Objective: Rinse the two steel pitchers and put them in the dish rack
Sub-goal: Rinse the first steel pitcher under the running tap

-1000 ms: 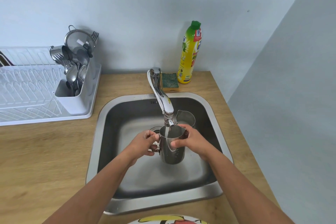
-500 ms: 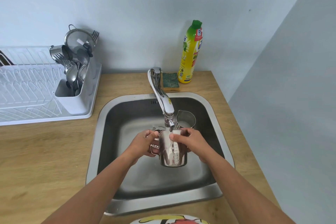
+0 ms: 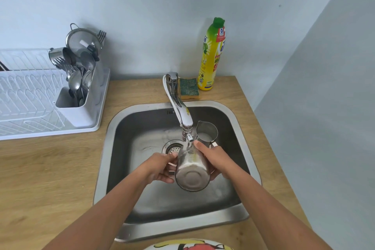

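1. Tilted steel pitcher (image 3: 191, 170), base toward the camera, held under the faucet (image 3: 178, 107) over the sink (image 3: 113, 128): rigid, thin-walled, probably light, and slippery when wet.
2. Left hand (image 3: 160, 168) curls around its handle side; right hand (image 3: 215, 158) wraps the wall. The handle looks the surest hold.
3. Count: two pitchers; the second pitcher (image 3: 207, 134) stands behind the faucet. One dish rack (image 3: 30, 107), left of the faucet on the table (image 3: 50, 168).

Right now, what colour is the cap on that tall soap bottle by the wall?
Green, on a mostly yellow soap bottle; the head view shows its cap clearly.
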